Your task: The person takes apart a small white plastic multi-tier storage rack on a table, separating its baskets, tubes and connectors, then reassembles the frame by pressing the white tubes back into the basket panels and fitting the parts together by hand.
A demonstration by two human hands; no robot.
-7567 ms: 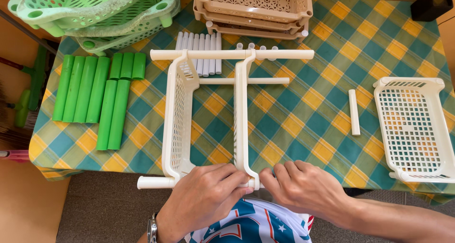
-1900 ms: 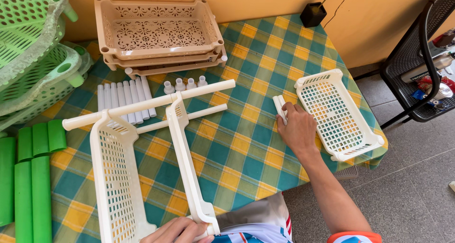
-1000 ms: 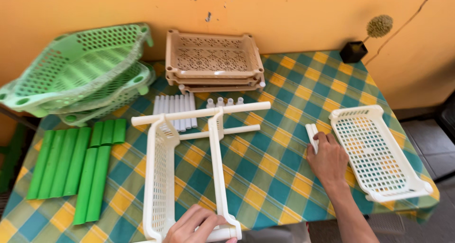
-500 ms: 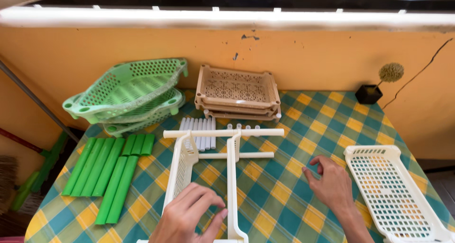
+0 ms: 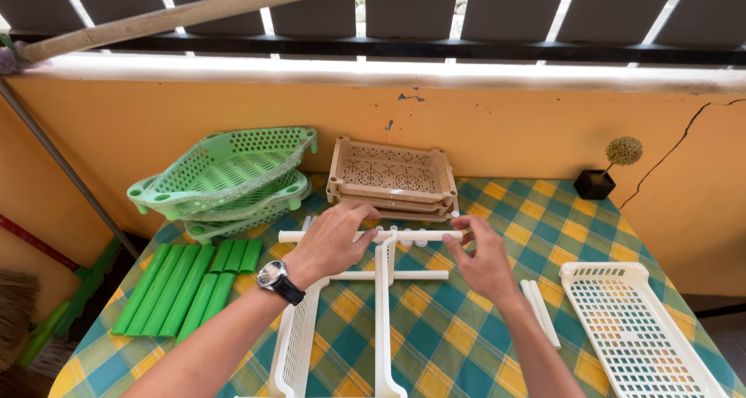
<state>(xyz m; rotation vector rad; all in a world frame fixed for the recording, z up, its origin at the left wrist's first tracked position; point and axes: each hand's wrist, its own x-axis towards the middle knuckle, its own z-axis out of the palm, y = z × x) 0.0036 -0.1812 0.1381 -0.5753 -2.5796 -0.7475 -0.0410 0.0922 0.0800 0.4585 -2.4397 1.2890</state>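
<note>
White plastic rack frame [image 5: 382, 305] lies flat, left hand [image 5: 330, 243] and right hand [image 5: 486, 262] gripping its crossbar.

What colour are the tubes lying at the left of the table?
Green tubes, plain and unpatterned, seen best in the head view.

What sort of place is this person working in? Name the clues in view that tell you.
Probably a home porch or balcony used as a work spot: a checked tablecloth covers the table, an orange wall has slatted openings above, and a small potted plant sits in the corner.
</note>
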